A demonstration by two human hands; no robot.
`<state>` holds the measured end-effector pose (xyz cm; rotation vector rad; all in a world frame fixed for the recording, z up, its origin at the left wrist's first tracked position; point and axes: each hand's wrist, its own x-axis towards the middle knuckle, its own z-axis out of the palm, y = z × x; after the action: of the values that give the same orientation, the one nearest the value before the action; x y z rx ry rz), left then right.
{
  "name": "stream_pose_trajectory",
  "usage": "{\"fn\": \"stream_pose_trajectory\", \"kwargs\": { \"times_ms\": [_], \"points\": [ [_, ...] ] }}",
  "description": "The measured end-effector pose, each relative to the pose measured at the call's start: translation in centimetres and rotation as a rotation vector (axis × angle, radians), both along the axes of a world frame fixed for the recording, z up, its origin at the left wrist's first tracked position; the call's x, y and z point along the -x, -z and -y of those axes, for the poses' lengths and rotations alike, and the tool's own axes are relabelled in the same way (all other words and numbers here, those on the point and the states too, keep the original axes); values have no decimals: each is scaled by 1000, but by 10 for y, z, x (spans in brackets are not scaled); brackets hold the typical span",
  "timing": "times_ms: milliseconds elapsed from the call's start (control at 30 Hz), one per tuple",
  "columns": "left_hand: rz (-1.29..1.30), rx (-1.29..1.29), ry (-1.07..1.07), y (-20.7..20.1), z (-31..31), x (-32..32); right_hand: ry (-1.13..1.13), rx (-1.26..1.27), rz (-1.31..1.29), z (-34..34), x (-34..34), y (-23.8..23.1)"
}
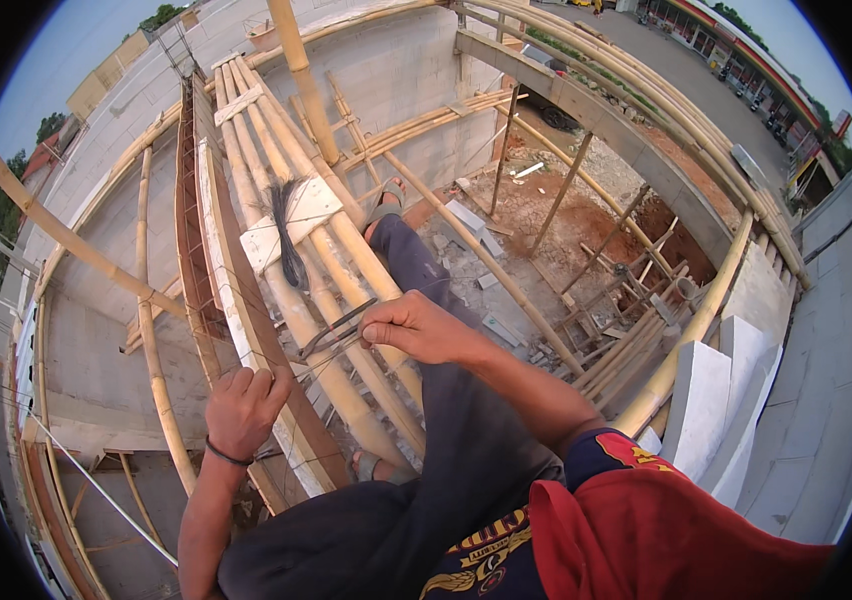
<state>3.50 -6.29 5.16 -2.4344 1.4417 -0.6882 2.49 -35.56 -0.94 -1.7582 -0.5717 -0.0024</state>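
Note:
My right hand is closed around a pair of dark metal pincers, whose jaws point left over the bamboo poles. Just left of it, my left hand is shut, thumb and fingers pressed together above a long timber board. Thin wire runs between that hand and the pincers; its ends are hard to make out. Ahead of both hands, a bundle of dark binding wire lies across a pale board on the poles.
My sandalled foot rests on the bamboo walkway. A reddish-brown steel beam cage runs along its left. On the right, the drop shows a rubble floor far below. Upright bamboo poles stand close by, and white blocks lie right.

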Motion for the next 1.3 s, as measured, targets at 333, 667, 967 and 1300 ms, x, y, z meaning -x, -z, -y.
{"fn": "stream_pose_trajectory", "kwargs": {
  "times_ms": [333, 667, 967, 1300],
  "points": [
    [-18, 44, 10, 8, 0, -1, -596, 211, -80, -3, 4, 23],
    [-43, -53, 94, 20, 6, 6, 265, 565, 30, 1, -5, 23],
    [-135, -51, -54, 27, -10, 0, -427, 6, -87, 20, -3, 12],
    [-108, -9, 0, 25, -10, -5, 9, 758, -13, 4, 4, 14]
  ]
}}
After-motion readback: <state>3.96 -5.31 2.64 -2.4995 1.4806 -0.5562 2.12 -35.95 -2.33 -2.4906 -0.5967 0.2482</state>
